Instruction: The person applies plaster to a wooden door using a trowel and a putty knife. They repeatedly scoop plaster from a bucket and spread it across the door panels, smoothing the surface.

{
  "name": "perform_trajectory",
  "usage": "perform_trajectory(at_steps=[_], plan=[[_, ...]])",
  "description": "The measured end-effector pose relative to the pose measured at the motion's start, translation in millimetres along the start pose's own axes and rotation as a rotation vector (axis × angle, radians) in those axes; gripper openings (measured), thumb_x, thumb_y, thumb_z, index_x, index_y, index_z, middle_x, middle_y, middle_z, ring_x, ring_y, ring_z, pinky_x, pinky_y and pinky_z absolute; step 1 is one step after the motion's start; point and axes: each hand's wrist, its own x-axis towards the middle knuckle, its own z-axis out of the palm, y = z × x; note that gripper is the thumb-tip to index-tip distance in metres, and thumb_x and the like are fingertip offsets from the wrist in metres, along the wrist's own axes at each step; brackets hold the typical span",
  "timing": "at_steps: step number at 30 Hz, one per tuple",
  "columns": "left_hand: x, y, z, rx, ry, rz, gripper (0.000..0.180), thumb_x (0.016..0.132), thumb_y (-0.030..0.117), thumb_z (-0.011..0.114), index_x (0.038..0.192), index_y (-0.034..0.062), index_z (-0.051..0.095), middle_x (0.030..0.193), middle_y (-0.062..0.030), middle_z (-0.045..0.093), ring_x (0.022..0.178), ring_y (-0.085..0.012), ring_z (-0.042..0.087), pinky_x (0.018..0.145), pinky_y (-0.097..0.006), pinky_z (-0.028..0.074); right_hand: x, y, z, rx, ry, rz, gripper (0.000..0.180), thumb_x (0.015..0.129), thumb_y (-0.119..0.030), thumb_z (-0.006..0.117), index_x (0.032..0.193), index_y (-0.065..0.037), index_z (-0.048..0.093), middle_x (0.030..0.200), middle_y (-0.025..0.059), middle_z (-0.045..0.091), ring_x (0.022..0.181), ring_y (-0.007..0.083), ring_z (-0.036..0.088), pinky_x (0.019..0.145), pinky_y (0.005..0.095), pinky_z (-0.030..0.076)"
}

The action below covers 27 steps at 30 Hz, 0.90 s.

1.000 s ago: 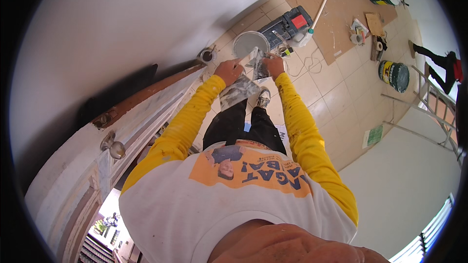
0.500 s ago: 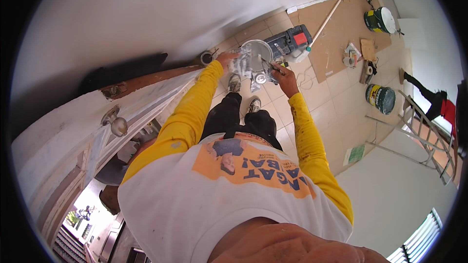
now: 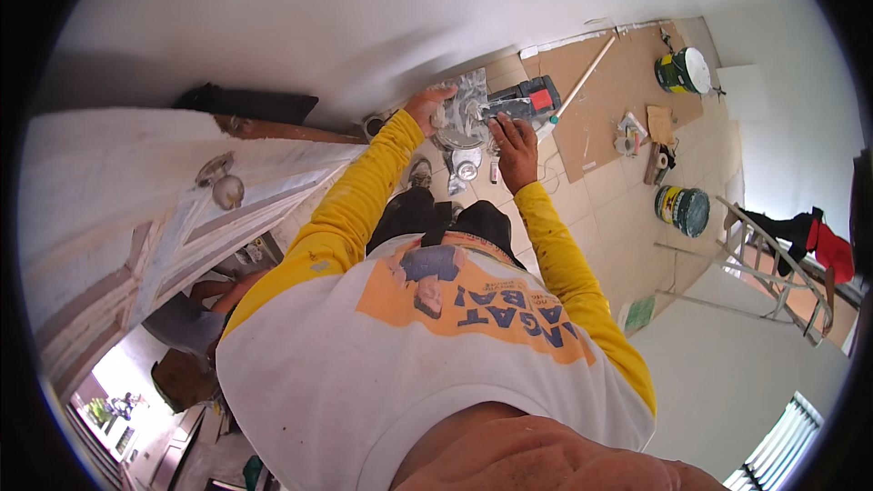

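Observation:
My left hand (image 3: 426, 111) is closed on the edge of a flat plate (image 3: 470, 86) smeared with whitish putty. In my right hand (image 3: 516, 147) is a putty knife (image 3: 496, 110), its blade against or just over the putty on the plate; the exact contact is hard to make out. Partly hidden under the plate, a round bucket (image 3: 462, 138) stands on the floor. Near my feet, a small open can (image 3: 466, 170) rests on a silvery sheet, with a little bottle (image 3: 494, 171) beside it.
A black toolbox with a red patch (image 3: 541, 99), a white pole (image 3: 587, 77) and a brown board (image 3: 627, 82) lie ahead. Two green buckets (image 3: 684, 71) stand right, near a ladder (image 3: 773, 264) and a person in red (image 3: 829, 250). A panelled door (image 3: 164, 218) is at left; another person is beyond it.
My right hand has brought the putty knife from over the bucket to the plate. The plate has risen and now covers more of the bucket. The whole view has shifted slightly.

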Motion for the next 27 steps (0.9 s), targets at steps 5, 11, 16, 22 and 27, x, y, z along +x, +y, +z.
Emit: perform_trajectory(at_steps=[5, 11, 16, 22, 27], plan=[[-55.3, 7.4, 24.6, 0.015, 0.048, 0.152, 0.034, 0.095, 0.018, 0.072, 0.124, 0.0032, 0.064, 0.114, -0.0099, 0.073, 0.1, -0.0227, 0.073, 0.09, -0.041, 0.061, -13.8, 20.4, -22.0, -0.114, -0.068, -0.107, 0.063, 0.073, 0.004, 0.062, 0.132, -0.019, 0.067, 0.141, 0.0018, 0.061, 0.122, 0.0327, 0.053, 0.108, 0.0485, 0.041], [-139.9, -6.4, 0.2, -0.124, -0.086, 0.372, 0.038, 0.093, 0.019, 0.072, 0.126, 0.0005, 0.064, 0.115, -0.013, 0.075, 0.098, -0.0254, 0.075, 0.095, -0.042, 0.06, -51.5, 36.8, -25.9, 0.451, -0.204, 0.372, 0.031, 0.101, -0.004, 0.056, 0.13, -0.002, 0.066, 0.122, 0.0176, 0.071, 0.106, 0.0368, 0.067, 0.096, 0.039, 0.053], [-269.3, -80.0, -56.4, -0.365, -0.027, 0.557, 0.027, 0.089, 0.012, 0.069, 0.112, -0.0016, 0.069, 0.11, -0.0137, 0.075, 0.098, -0.0281, 0.074, 0.095, -0.043, 0.059, -106.4, 52.5, -51.2, 1.006, -0.363, 0.697, 0.029, 0.104, -0.017, 0.06, 0.126, 0.001, 0.065, 0.121, 0.0139, 0.07, 0.109, 0.0235, 0.067, 0.093, 0.0383, 0.056], [-422.8, -212.9, -81.6, 0.418, 0.77, 1.194, 0.03, 0.093, 0.009, 0.061, 0.122, 0.003, 0.067, 0.116, -0.0098, 0.072, 0.103, -0.0232, 0.071, 0.097, -0.038, 0.057, -158.0, 71.7, -55.8, 1.927, -0.412, 1.179, 0.035, 0.103, -0.017, 0.061, 0.135, -0.004, 0.06, 0.134, 0.0116, 0.066, 0.12, 0.0287, 0.065, 0.109, 0.0465, 0.049], [-501.6, -296.9, -67.4, -0.324, 0.823, 0.973, 0.054, 0.078, 0.004, 0.068, 0.132, 0.0019, 0.062, 0.13, -0.0086, 0.067, 0.117, -0.0206, 0.064, 0.106, -0.032, 0.051, -157.2, 67.0, -26.5, 1.878, -0.548, 1.155, 0.037, 0.104, -0.022, 0.06, 0.137, -0.005, 0.059, 0.137, 0.0117, 0.065, 0.126, 0.0289, 0.061, 0.111, 0.0481, 0.047]])
